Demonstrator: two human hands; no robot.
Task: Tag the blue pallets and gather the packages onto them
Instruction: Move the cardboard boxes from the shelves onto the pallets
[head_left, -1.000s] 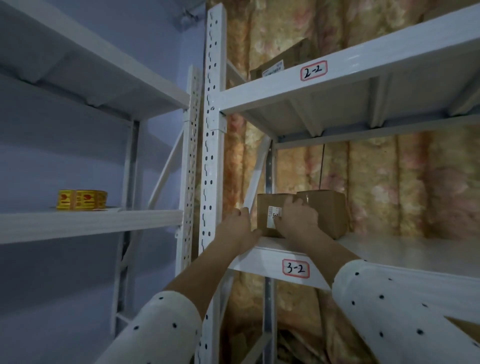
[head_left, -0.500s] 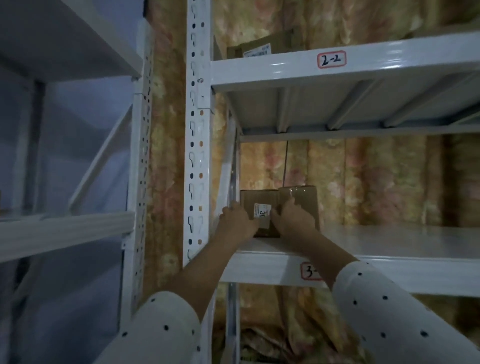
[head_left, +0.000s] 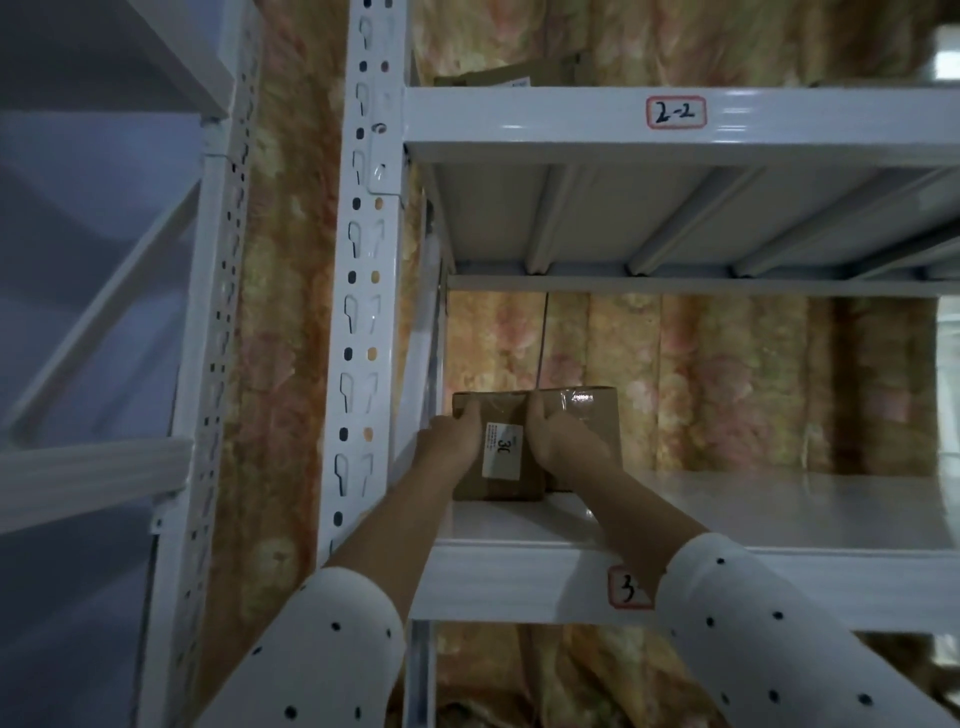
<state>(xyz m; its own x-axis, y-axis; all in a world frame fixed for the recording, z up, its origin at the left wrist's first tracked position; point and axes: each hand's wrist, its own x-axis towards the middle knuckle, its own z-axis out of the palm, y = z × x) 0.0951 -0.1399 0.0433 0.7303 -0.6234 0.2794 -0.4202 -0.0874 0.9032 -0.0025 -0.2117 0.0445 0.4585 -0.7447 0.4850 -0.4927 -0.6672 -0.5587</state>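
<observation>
White steel shelving (head_left: 675, 582) is filling a dim storeroom backed by a floral curtain (head_left: 727, 379), where a person in polka-dot sleeves is reaching up to a shelf whose red-bordered tag is partly hidden by the right forearm. Both arms are extending forward and upward, forearms bare. The left hand (head_left: 449, 439) is gripping the left edge of a small brown package (head_left: 498, 447), fingers curling over its top corner; the right hand (head_left: 558, 436) is clamping the opposite side, fingers wrapping into the gap against a second taped package (head_left: 597, 415) just beside it. The two-sided hold appears meant to draw the labelled package, marked "30", clear of its neighbour and off the shelf. Another box (head_left: 493, 78) is sitting on the level above, tagged "2-2" (head_left: 675, 111). No blue pallet is showing.
</observation>
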